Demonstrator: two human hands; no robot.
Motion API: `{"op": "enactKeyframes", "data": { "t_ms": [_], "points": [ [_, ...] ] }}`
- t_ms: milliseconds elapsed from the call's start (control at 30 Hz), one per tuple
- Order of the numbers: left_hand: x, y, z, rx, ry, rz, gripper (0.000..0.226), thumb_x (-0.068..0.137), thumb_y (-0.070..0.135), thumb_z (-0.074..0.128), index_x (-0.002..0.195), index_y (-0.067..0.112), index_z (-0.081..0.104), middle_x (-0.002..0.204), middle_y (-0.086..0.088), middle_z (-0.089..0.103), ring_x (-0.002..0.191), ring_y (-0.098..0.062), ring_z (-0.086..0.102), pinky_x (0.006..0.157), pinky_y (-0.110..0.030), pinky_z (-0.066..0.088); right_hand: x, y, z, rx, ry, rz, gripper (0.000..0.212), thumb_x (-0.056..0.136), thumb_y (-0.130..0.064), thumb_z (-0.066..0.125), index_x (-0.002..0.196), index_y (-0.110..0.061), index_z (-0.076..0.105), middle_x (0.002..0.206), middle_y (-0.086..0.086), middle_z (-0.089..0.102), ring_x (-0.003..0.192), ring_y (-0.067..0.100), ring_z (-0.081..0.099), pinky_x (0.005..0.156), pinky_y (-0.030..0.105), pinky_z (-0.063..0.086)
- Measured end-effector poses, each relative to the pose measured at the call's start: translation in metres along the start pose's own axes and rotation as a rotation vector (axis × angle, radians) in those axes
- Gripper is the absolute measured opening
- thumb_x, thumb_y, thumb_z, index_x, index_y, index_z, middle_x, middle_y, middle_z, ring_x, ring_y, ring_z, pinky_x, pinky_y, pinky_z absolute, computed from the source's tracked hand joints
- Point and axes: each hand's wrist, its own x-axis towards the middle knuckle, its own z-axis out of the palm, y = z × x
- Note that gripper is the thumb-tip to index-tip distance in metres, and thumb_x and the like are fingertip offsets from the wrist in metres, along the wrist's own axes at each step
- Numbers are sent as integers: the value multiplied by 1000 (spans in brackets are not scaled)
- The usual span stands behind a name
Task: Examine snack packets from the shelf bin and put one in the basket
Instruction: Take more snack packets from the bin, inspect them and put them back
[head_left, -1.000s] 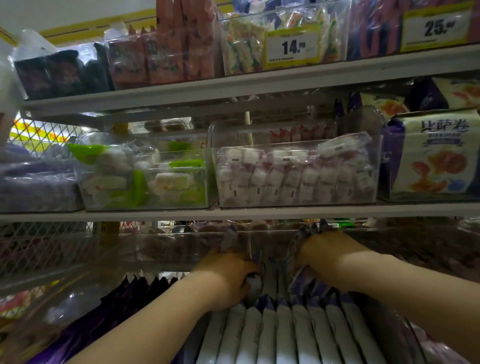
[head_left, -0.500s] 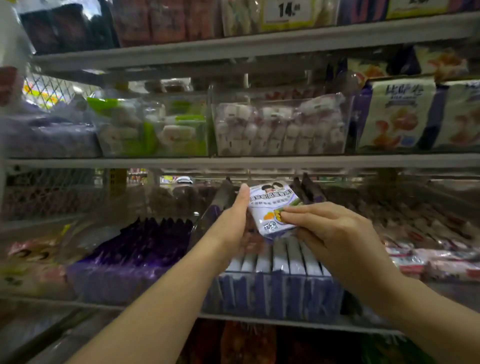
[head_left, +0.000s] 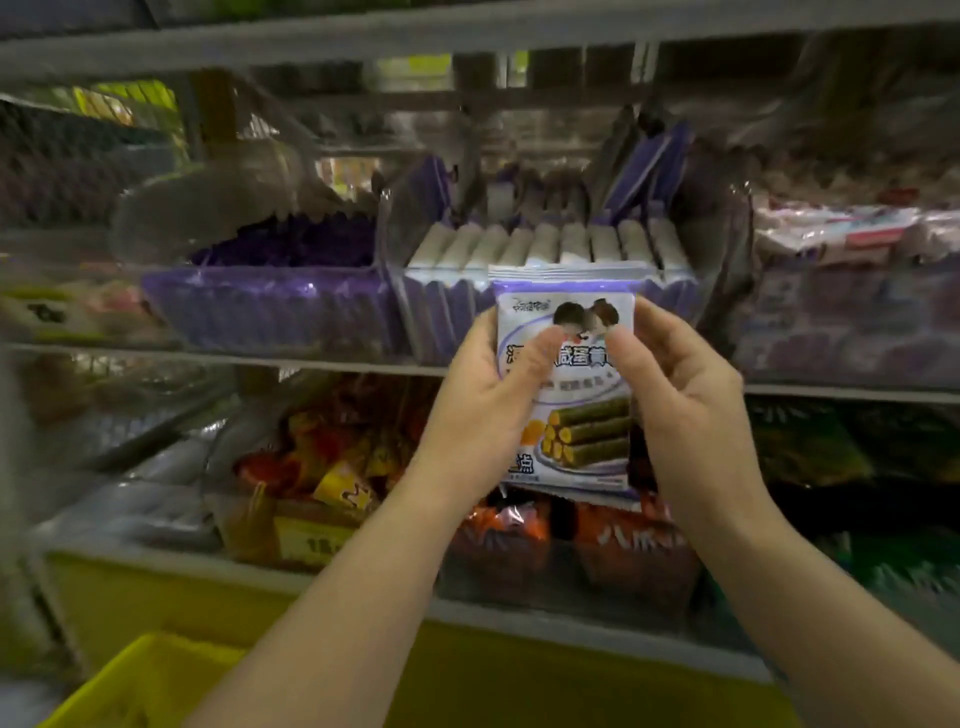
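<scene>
Between the two hands, in front of the shelves, a white-and-purple packet (head_left: 582, 415) is held upright with its printed face to the camera: dark print runs across the middle, and green rolls with yellow filling are pictured low on the right. The left hand (head_left: 483, 410) grips the left edge, its thumb (head_left: 540, 348) curled over the front and the other fingers wrapped behind, out of sight. The right hand (head_left: 680, 405) holds the right edge in like manner, thumb (head_left: 623, 348) pressed on the front and fingers curled round the back. Both thumbs lie on the packet's upper half, close together but apart. Just behind the packet's top stands a clear bin (head_left: 719, 291) on the middle shelf (head_left: 208, 353). It is filled with a row (head_left: 545, 244) of like packets standing on edge, and a few more lean at its back. The held packet is out of the bin, its top overlapping the front wall in this view. Left of it a second bin (head_left: 156, 223) holds dark purple packs (head_left: 270, 306); to the right lie blurred pink-and-white wrappers (head_left: 841, 234). On the shelf below, behind the wrists, are orange and red bags (head_left: 498, 525) and a yellow price tag (head_left: 306, 540), its figures too blurred to read. At the lower left a yellow basket (head_left: 140, 675) shows part of its rim, well apart from the packet.
</scene>
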Motion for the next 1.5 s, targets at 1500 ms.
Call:
{"op": "enactKeyframes", "data": {
  "t_ms": [1500],
  "points": [
    [-40,-58,-36,-226,245,-462,44,87,43,51,108,9,69,99,-16,75,89,-26,73,70,-38,61,-38,68,-29,151,-697,726,36,84,-40,65,117,-24,66,117,7,71,108,25,67,91,42,55]
  ]
}}
